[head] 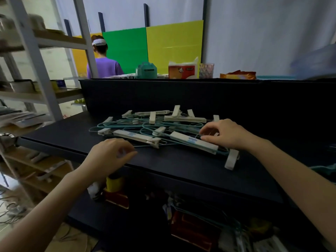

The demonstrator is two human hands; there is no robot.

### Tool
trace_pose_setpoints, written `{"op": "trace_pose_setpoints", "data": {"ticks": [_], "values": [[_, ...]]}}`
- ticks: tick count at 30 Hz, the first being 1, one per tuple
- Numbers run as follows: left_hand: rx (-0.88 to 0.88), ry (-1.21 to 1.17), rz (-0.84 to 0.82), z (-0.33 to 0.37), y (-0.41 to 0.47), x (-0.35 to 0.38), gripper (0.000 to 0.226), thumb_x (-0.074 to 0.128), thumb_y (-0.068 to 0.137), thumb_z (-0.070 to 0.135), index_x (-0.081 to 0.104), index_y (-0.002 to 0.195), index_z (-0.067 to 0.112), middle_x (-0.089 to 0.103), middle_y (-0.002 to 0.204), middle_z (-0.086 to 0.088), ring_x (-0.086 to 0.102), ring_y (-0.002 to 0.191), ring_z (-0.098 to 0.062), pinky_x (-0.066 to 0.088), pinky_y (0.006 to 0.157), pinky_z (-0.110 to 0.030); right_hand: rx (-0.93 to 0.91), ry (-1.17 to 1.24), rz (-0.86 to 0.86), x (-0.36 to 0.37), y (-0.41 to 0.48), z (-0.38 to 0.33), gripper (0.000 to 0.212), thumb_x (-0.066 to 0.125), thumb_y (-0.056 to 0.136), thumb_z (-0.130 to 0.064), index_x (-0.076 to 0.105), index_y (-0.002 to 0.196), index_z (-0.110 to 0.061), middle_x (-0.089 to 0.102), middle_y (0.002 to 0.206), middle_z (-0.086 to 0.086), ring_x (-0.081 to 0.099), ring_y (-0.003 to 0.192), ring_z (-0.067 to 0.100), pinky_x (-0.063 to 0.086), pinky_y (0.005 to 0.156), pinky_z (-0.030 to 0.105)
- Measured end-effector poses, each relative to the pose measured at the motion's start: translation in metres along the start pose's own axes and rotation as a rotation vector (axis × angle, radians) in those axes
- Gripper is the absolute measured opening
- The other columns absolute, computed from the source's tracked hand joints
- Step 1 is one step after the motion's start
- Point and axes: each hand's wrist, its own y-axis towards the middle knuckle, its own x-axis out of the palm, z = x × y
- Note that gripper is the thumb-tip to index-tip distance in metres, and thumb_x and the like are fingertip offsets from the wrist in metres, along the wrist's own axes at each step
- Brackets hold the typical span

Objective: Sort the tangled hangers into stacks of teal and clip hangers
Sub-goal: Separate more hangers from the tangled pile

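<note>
The tangled hangers [145, 125] lie under the right hand's [225, 132] bent, spread fingertips [204, 138], grip unclear, while the left hand's [109, 153] loosely curled, empty fingers [130, 153] hover just beside them.

We cannot tell whether our left hand [111, 153] or right hand [224, 132] grips the hanger tangle [152, 118], and a blurred blue shape [316, 64] is cut off at right.
</note>
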Motion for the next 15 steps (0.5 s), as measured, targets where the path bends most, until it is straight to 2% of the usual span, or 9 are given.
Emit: {"op": "trace_pose_setpoints", "data": {"ticks": [2,4,7,10,15], "values": [[0.016,-0.013,0.019,-0.012,0.01,0.001,0.016,0.056,0.086,0.043,0.066,0.092,0.032,0.059,0.085,0.019,0.054,0.08,-0.002,0.04,0.062,-0.018,0.002,-0.018,0.002,-0.001,0.018,-0.001,0.015,0.059,0.085,-0.045,0.061,0.097,-0.036,0.06,0.09,-0.019,0.058,0.089,0.004,0.052,0.085,0.035],[0.032,-0.015,0.031,-0.024,0.024,0.002,0.017,0.056,0.086,0.041,0.066,0.094,0.03,0.061,0.087,0.016,0.054,0.08,-0.004,0.039,0.061,-0.016,0.005,-0.037,0.014,-0.002,0.039,-0.001,0.018,0.059,0.085,-0.045,0.062,0.099,-0.034,0.063,0.096,-0.013,0.059,0.091,0.006,0.052,0.086,0.037],[0.048,-0.027,0.068,-0.045,0.051,0.003,0.018,0.056,0.086,0.041,0.066,0.094,0.029,0.059,0.086,0.016,0.054,0.08,-0.005,0.041,0.064,-0.023,0.008,-0.044,0.056,-0.002,0.073,-0.002,0.023,0.059,0.085,-0.045,0.063,0.103,-0.031,0.063,0.098,-0.01,0.059,0.092,0.009,0.051,0.087,0.039],[0.069,-0.042,0.106,-0.066,0.084,0.009,0.017,0.057,0.086,0.04,0.065,0.095,0.028,0.055,0.086,0.017,0.053,0.084,-0.006,0.042,0.07,-0.027,0.02,-0.07,0.071,-0.003,0.106,-0.002,0.028,0.059,0.083,-0.048,0.062,0.107,-0.032,0.063,0.098,-0.011,0.059,0.094,0.01,0.051,0.087,0.04],[0.112,-0.076,0.083,-0.095,0.141,0.027,0.026,0.053,0.09,0.035,0.061,0.11,0.021,0.054,0.097,0.011,0.051,0.095,-0.01,0.043,0.081,-0.029,0.064,-0.135,0.04,-0.008,0.145,0.01,0.025,0.056,0.085,-0.049,0.061,0.105,-0.034,0.061,0.098,-0.013,0.058,0.092,0.009,0.051,0.086,0.036]]}}
